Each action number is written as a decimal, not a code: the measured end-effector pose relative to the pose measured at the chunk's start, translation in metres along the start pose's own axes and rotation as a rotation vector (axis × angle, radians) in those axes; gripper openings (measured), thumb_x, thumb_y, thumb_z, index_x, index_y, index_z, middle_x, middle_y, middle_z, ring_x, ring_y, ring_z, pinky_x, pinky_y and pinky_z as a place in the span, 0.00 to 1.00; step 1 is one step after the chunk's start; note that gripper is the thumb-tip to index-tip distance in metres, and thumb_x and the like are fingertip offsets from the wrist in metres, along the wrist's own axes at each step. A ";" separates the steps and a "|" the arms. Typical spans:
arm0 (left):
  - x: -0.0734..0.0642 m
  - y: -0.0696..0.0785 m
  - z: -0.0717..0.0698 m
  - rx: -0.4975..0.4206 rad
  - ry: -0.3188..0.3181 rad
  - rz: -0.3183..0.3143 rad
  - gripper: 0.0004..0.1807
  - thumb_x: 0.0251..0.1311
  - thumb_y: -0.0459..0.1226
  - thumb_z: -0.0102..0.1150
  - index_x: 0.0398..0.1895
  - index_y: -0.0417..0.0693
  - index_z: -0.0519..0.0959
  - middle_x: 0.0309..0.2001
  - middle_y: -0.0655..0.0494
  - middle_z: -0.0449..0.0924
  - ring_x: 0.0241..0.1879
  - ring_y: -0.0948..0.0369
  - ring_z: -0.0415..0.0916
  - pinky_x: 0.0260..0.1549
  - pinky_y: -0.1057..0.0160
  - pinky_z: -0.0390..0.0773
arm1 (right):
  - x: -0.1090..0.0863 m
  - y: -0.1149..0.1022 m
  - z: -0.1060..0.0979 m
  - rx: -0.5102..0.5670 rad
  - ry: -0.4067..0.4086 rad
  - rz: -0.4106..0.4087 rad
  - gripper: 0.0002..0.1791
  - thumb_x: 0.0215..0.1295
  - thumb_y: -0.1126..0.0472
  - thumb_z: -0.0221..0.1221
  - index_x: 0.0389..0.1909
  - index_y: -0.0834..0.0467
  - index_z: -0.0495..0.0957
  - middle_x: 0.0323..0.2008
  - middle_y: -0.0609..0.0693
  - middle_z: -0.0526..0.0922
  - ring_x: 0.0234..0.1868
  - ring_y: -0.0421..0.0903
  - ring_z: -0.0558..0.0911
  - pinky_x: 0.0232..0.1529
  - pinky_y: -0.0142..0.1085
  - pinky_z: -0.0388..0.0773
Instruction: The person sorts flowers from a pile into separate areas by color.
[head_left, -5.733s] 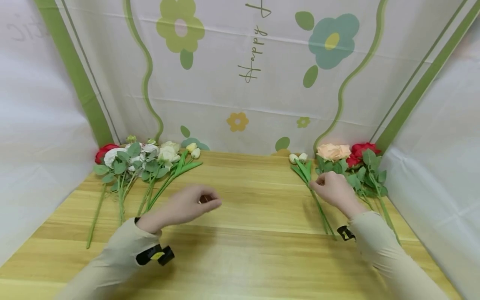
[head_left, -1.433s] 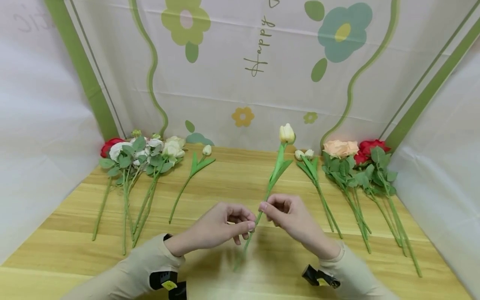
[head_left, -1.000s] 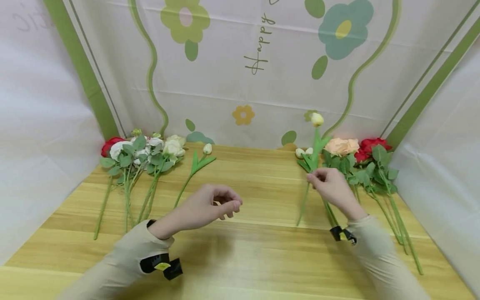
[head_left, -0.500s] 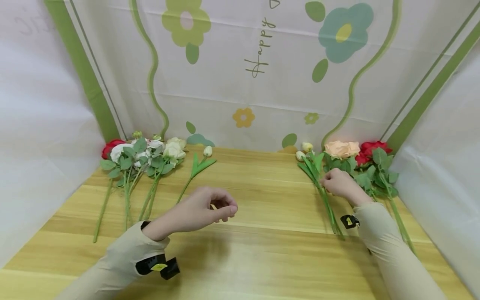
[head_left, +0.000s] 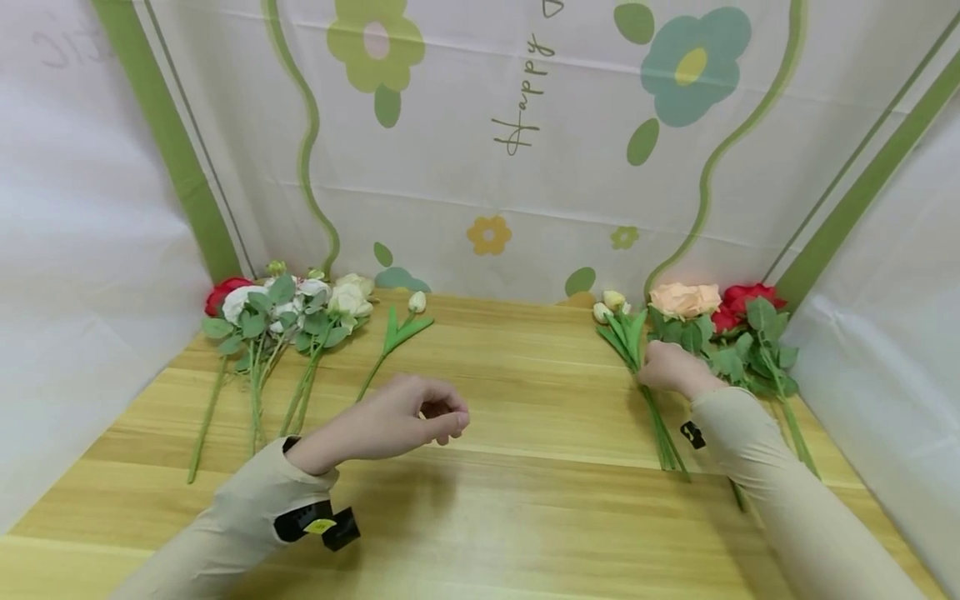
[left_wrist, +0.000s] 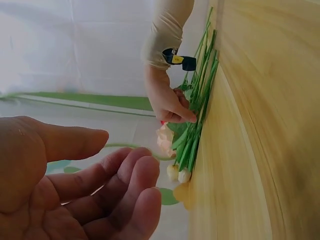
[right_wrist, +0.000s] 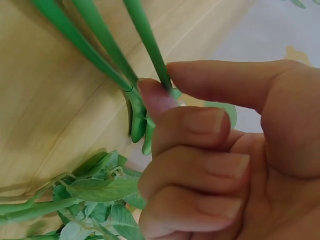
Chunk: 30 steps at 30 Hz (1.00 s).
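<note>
Beside the back right flowers, my right hand point(head_left: 671, 367) pinches the green stem point(right_wrist: 145, 40) of a tulip between thumb and index finger. Its pale yellow head point(head_left: 613, 298) lies with the white tulips point(head_left: 602, 312), their stems running together down the table. In the right wrist view two more stems point(right_wrist: 87, 47) pass close by the fingertip. My left hand point(head_left: 386, 421) hovers over the middle left of the table, fingers loosely curled around nothing. Past its wrist, a single white tulip point(head_left: 417, 302) lies on the wood, its lower stem hidden by the hand.
White roses point(head_left: 348, 300) and a red rose point(head_left: 225, 293) lie in a bunch at the back left. A peach rose point(head_left: 684, 300) and red roses point(head_left: 742, 302) lie right of the tulips. A printed cloth point(head_left: 450, 150) hangs behind the wooden table point(head_left: 510, 525).
The yellow tulip, held by both hands in the middle, has been carried right by my right hand and lowered beside the white tulips. My left hand let go and drew back left.
</note>
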<state>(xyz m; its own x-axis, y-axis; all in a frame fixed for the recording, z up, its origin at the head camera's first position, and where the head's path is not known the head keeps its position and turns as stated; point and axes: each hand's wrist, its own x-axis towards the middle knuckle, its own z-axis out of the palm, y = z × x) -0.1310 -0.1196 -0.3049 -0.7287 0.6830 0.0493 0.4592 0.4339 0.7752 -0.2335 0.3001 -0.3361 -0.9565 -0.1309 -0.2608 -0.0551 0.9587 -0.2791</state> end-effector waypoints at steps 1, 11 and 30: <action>0.000 -0.001 0.000 0.006 -0.005 0.003 0.07 0.73 0.42 0.54 0.39 0.56 0.81 0.31 0.65 0.80 0.32 0.59 0.80 0.31 0.60 0.78 | -0.001 -0.001 0.000 0.000 -0.002 0.003 0.13 0.59 0.61 0.56 0.22 0.57 0.62 0.19 0.49 0.62 0.19 0.45 0.62 0.22 0.37 0.59; -0.005 -0.010 -0.015 0.154 -0.002 -0.073 0.09 0.73 0.43 0.54 0.39 0.53 0.83 0.32 0.65 0.79 0.30 0.61 0.75 0.30 0.60 0.75 | -0.017 -0.006 0.006 0.073 0.059 -0.003 0.27 0.69 0.55 0.57 0.11 0.51 0.58 0.11 0.42 0.53 0.13 0.39 0.54 0.16 0.32 0.55; -0.002 -0.061 -0.050 0.442 0.165 -0.518 0.24 0.72 0.45 0.52 0.15 0.50 0.66 0.13 0.60 0.56 0.13 0.64 0.52 0.13 0.66 0.56 | -0.067 -0.059 0.035 0.188 0.243 -0.268 0.14 0.70 0.56 0.60 0.25 0.58 0.80 0.16 0.44 0.72 0.17 0.42 0.66 0.21 0.37 0.66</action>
<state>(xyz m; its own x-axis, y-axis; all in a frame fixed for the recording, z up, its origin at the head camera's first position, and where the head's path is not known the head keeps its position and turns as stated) -0.1827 -0.1770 -0.3212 -0.9612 0.2405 -0.1354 0.1696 0.9016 0.3979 -0.1564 0.2432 -0.3340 -0.9565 -0.2847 0.0637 -0.2797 0.8330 -0.4774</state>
